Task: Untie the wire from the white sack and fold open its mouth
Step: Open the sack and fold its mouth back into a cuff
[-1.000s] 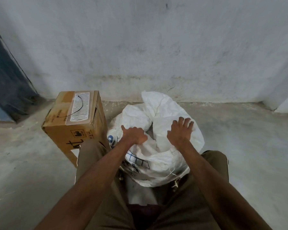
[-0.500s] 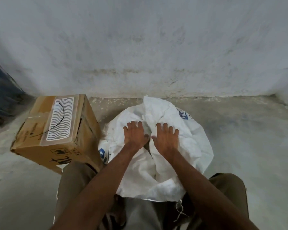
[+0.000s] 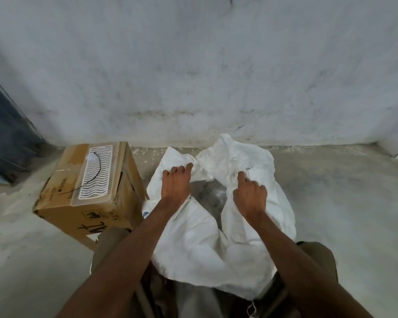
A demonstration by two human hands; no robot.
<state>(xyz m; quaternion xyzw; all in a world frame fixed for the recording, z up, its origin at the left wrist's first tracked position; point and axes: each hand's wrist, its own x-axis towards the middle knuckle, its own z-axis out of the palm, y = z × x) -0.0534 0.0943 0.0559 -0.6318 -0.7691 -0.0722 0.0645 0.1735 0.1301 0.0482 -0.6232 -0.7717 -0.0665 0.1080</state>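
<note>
Head view: the sack (image 3: 193, 244) stands on the floor (image 3: 342, 203) between the person's knees, close to a grey wall (image 3: 193, 65). Its mouth is parted in the middle, and a dark gap shows crumpled clear plastic (image 3: 213, 196) inside.

The left hand (image 3: 175, 187) lies on the left flap of the mouth, palm down. Its fingers (image 3: 182, 171) curl over the cloth edge at the far side and grip it. The right hand (image 3: 251, 196) is on the right flap, and its fingers (image 3: 241, 177) are bent into the fabric, bunching it and holding it. The two hands are apart, one on each side of the gap. The far part of the sack rises in a crumpled peak toward the wall. A loose thread (image 3: 251, 308) hangs from the near bottom edge.

Just to the left of the sack is a cardboard box (image 3: 90, 210), tilted, with a white wavy-patterned label on top. A thin black wire (image 3: 97, 166) lies curved across that label. A dark blue panel (image 3: 7, 134) stands at the far left.
</note>
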